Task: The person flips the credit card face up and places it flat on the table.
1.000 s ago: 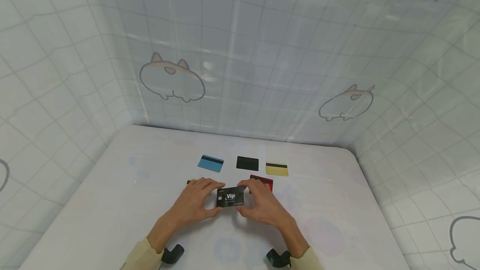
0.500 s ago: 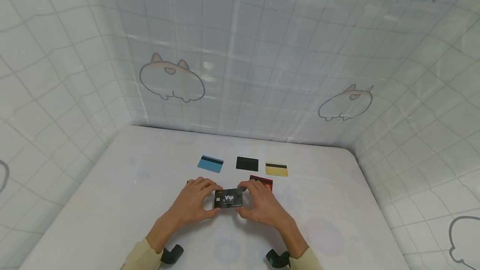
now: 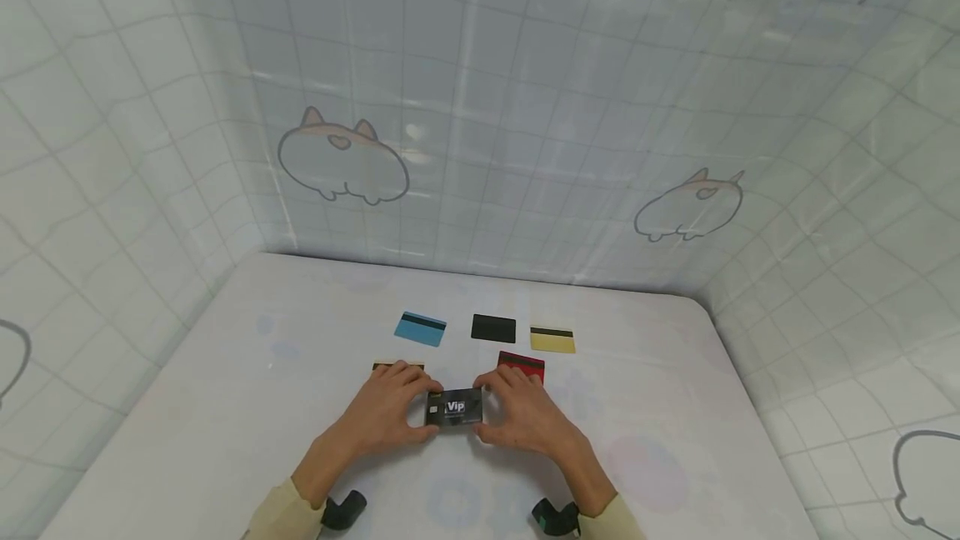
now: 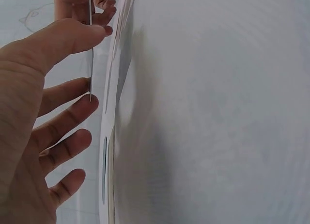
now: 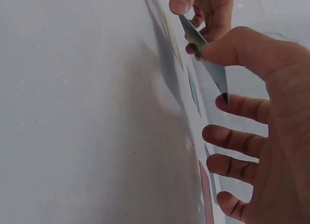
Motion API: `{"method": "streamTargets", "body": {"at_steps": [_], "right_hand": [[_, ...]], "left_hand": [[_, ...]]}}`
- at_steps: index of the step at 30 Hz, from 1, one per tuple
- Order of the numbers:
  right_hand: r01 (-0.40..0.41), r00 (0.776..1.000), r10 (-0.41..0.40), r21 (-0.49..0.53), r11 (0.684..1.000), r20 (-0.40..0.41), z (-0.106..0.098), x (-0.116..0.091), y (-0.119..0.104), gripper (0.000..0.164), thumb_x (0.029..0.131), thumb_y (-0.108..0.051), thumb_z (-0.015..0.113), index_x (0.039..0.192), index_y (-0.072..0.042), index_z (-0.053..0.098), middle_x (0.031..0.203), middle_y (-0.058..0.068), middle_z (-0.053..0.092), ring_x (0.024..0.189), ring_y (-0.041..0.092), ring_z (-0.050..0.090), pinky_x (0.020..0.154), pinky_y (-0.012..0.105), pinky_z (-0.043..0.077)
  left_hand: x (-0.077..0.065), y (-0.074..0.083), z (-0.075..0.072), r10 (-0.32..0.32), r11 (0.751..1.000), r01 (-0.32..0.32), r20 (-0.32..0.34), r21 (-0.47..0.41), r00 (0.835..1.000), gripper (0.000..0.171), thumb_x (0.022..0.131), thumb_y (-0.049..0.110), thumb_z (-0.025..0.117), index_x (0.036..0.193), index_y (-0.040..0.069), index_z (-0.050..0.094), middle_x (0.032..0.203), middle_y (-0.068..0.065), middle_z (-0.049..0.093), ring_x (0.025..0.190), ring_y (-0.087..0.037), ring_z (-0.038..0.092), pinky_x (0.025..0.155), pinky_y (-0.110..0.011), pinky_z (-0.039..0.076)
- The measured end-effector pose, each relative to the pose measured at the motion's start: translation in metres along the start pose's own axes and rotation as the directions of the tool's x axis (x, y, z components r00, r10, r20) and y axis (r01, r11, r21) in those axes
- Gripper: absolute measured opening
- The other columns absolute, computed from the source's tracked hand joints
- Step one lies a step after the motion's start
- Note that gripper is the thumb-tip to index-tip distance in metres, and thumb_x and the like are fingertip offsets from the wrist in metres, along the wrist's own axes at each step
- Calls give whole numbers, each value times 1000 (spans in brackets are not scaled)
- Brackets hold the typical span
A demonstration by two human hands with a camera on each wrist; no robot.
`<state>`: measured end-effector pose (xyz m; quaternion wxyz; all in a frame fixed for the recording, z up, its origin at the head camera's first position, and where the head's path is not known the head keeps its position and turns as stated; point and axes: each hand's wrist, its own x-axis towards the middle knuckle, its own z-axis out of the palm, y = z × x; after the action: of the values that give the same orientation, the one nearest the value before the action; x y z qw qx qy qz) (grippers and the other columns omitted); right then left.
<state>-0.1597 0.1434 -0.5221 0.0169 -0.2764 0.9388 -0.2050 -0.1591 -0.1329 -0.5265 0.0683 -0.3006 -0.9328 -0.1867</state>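
Observation:
A black card point(image 3: 454, 407) with "Vip" print and a chip is held up off the table, face toward the head camera. My left hand point(image 3: 384, 411) pinches its left end between thumb and fingertips. At the opposite end, thumb and fingertips of my right hand point(image 3: 528, 413) pinch it too. In the left wrist view the card point(image 4: 91, 64) appears edge-on; the right wrist view has it slanted. Just behind the left hand lies a partly hidden card point(image 3: 397, 366) with a dark stripe. A red card point(image 3: 522, 367) is partly covered by the right hand's fingers.
Farther back on the white table point(image 3: 300, 315) lie a blue card point(image 3: 420, 329), a black card point(image 3: 493, 328) and a yellow card point(image 3: 552, 339) in a loose row. Behind them rises a grid-patterned curtain point(image 3: 510, 148) with cartoon animals, also along both sides.
The held card has come slightly lower in view, toward the person, and a little to the left. More of the striped card behind the left hand now shows. Both hands keep their pinch.

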Motion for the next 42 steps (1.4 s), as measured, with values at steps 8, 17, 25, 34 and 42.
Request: {"method": "streamTargets", "body": {"at_steps": [8,17,25,34,42], "right_hand": [[-15,999,17,-39,999,49,1,-2,1,56,79,-51,78,128,-33,57,113,-9,56,105,11,54,80,34,39],[-65,992,70,-49,997,101,-2,-4,1,59,78,-55,79,130,-35,59,119,-8,58,113,15,54,93,44,43],[-81,990,88,-64,995,113,-1,-3,3,60,77,-56,81,131,-38,60,120,-9,56,114,16,52,94,43,44],[-104,986,110,-55,993,126,0,-2,3,60,77,-53,82,131,-38,62,118,-9,56,112,15,53,91,40,44],[-114,984,121,-57,992,129,-1,-1,2,60,75,-53,83,130,-38,64,116,-9,57,111,15,54,90,41,46]], "left_hand": [[-2,3,-1,-14,1000,14,39,-5,999,55,72,54,85,119,29,70,112,11,64,109,-15,54,96,-49,43],[-4,5,-2,-38,999,40,61,-21,997,54,73,46,87,120,29,69,118,10,67,116,-18,55,98,-51,42],[-5,6,-1,-60,998,61,58,-20,997,56,73,42,88,123,29,67,118,10,67,113,-16,55,96,-48,42],[-4,5,0,-69,998,69,80,-9,994,55,74,44,87,122,25,70,119,6,68,112,-19,55,96,-50,43],[-2,4,1,-86,996,88,151,-9,985,56,76,46,85,126,24,70,121,6,65,112,-17,54,99,-50,43]]}}
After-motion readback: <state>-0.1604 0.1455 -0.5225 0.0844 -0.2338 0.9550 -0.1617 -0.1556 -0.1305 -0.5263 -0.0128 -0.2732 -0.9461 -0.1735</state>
